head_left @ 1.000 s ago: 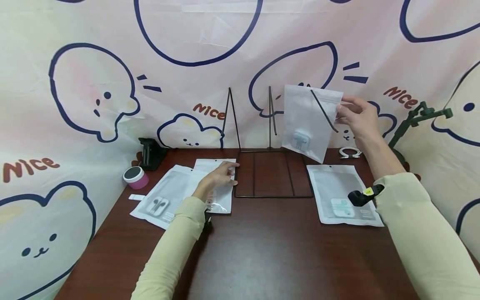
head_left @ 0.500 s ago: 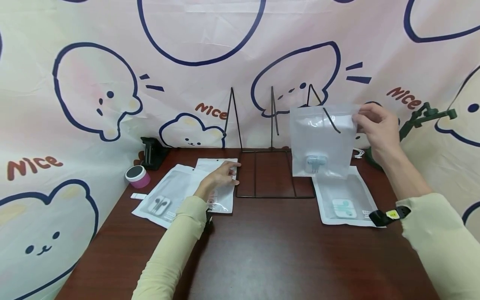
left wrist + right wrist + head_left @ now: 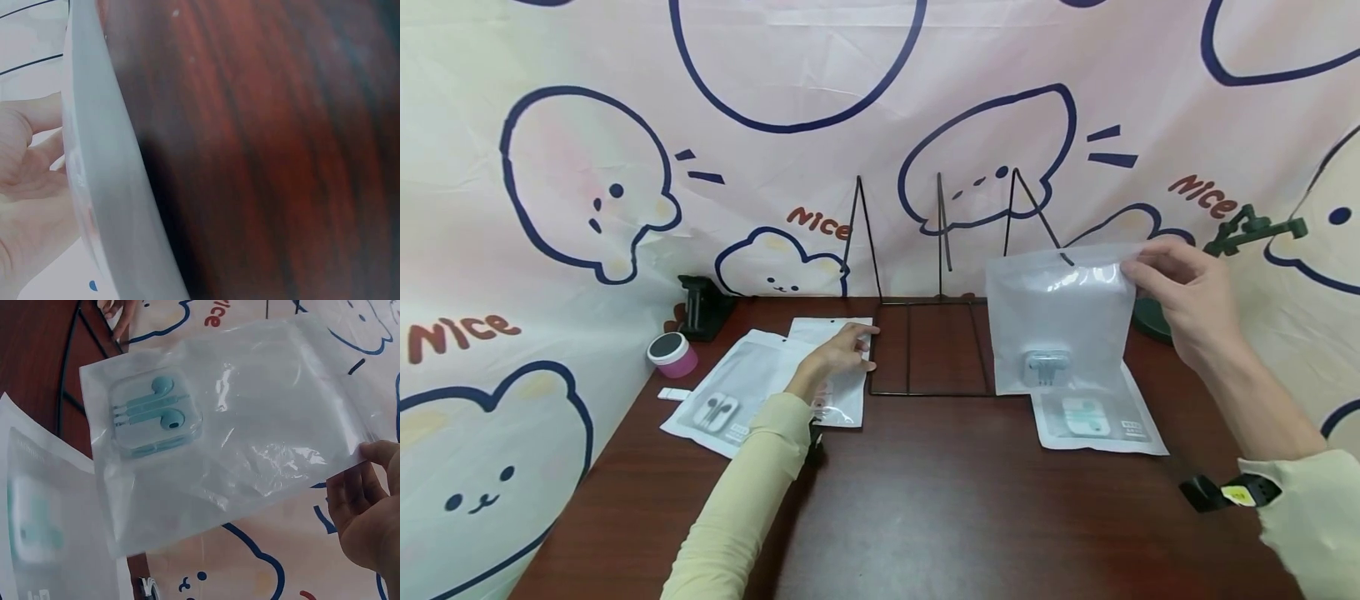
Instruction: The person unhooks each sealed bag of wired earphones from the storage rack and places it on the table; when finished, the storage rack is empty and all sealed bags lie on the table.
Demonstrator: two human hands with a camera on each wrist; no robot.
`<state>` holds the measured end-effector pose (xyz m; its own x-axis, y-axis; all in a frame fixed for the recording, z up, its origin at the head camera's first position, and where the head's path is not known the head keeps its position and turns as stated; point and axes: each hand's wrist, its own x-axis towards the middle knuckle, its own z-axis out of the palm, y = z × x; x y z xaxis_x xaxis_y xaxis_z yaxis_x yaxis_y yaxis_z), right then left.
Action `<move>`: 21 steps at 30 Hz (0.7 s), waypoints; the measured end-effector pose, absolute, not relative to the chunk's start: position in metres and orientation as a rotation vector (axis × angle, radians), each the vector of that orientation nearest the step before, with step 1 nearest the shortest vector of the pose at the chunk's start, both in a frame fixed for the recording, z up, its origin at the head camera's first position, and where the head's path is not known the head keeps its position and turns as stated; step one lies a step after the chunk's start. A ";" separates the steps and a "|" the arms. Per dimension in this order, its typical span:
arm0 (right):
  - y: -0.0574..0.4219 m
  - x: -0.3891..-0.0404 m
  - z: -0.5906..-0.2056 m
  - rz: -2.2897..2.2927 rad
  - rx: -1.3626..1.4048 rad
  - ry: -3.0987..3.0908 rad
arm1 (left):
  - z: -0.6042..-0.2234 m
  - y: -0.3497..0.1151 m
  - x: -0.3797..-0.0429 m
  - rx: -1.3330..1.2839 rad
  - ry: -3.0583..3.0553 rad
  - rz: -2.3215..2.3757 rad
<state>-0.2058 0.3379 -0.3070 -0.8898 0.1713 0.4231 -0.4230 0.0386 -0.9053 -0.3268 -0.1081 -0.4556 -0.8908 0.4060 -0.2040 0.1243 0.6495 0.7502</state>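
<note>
My right hand [image 3: 1183,292] pinches the upper right corner of a translucent plastic bag [image 3: 1052,317]. Inside the bag lies a clear case of earphones [image 3: 153,412], plainly seen in the right wrist view. The tip of the right hook [image 3: 1063,254] on the black wire rack [image 3: 951,392] overlaps the bag's upper edge in the head view. My left hand [image 3: 835,358] reaches over a white bag [image 3: 850,408], its fingertips right at the rack's left side and its fingers relaxed. The left wrist view shows that hand beyond a pale bag edge.
Another earphone bag [image 3: 1082,429] lies on the table under the held one. Left of the rack is a bag with earphones [image 3: 722,408], near a pink jar [image 3: 672,354] and a black stand [image 3: 703,307]. A green jointed arm [image 3: 1255,232] stands at right.
My right hand has brought the bag down, to the right and nearer, its top edge moving down along the right hook toward the tip. My left hand has stayed at the rack's side.
</note>
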 end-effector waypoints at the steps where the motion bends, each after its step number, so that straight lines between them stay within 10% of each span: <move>1: 0.338 -0.203 -0.307 1.903 0.255 -1.904 | -0.455 -0.108 -0.327 0.414 2.512 1.109; 21: 0.344 -0.167 -0.299 1.855 0.221 -1.839 | -0.452 -0.112 -0.324 0.426 2.518 1.128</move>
<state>-0.1670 0.3439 -0.2993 -0.8544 0.2415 0.4601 -0.4622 0.0512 -0.8853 -0.3240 -0.1116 -0.4521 -0.8944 0.4052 -0.1894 0.1283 0.6381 0.7592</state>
